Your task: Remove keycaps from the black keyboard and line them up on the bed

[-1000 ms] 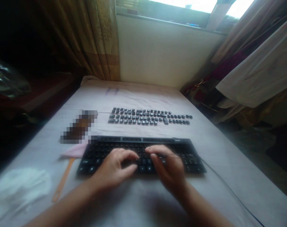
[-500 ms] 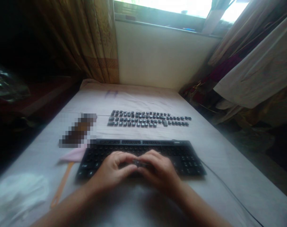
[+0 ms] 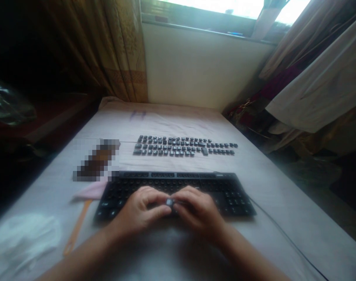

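A black keyboard (image 3: 235,197) lies in front of me, many of its key places bare in the upper rows and keys still seated along the front row and right side. Above its front middle, a small dark keycap (image 3: 169,201) sits between the fingertips of both hands. My left hand (image 3: 144,207) pinches it between thumb and index finger. From the right, the thumb and fingers of my right hand (image 3: 197,207) close in against the same keycap; shadow hides what else may lie between them. Beyond the keyboard, several rows of loose keycaps (image 3: 178,149) rest on the sheet.
A blurred-out object (image 3: 98,160) lies left of the loose rows. Nearer are a pink cloth (image 3: 91,190), an orange handle (image 3: 76,228) and crumpled white cloth (image 3: 28,236). The keyboard's cable (image 3: 283,230) trails down the right. Curtains (image 3: 127,58) and hanging clothes (image 3: 321,86) flank the wall.
My right hand has moved left from over the keyboard to meet my left hand. The keycap between them now shows more clearly, turned face up. The loose rows look unchanged.
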`<state>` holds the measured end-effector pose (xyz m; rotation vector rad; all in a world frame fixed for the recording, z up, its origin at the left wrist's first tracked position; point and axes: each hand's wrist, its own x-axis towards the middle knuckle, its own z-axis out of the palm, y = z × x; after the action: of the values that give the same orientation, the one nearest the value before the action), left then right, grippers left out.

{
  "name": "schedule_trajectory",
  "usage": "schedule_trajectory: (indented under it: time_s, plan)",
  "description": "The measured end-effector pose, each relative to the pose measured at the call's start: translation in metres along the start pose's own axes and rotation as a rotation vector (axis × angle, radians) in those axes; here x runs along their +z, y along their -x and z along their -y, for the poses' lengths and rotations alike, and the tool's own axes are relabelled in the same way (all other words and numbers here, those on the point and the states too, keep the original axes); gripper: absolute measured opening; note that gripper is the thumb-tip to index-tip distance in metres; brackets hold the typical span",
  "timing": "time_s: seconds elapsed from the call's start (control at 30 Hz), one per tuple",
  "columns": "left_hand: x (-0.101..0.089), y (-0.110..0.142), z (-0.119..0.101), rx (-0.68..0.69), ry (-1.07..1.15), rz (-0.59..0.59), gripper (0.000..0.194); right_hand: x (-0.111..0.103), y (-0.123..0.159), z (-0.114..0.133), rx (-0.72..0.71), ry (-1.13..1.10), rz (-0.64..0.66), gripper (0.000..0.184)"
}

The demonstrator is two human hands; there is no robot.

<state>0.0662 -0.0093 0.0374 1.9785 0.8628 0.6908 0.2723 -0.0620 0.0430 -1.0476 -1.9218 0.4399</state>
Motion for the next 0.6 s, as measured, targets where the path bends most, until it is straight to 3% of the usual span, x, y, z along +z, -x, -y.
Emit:
schedule_trajectory:
  time_s: [0.33, 0.6]
  plan:
    - [0.0036, 0.0010, 0.0016, 0.022, -0.020, -0.072, 0.018, 0.0008, 0.0018, -0.0016, -0.017, -0.009, 0.000, 0.016]
    - [0.0031, 0.0029, 0.0049, 0.058, -0.059, -0.052, 0.015, -0.0027, 0.0005, -0.0013, 0.020, -0.011, 0.017, 0.014]
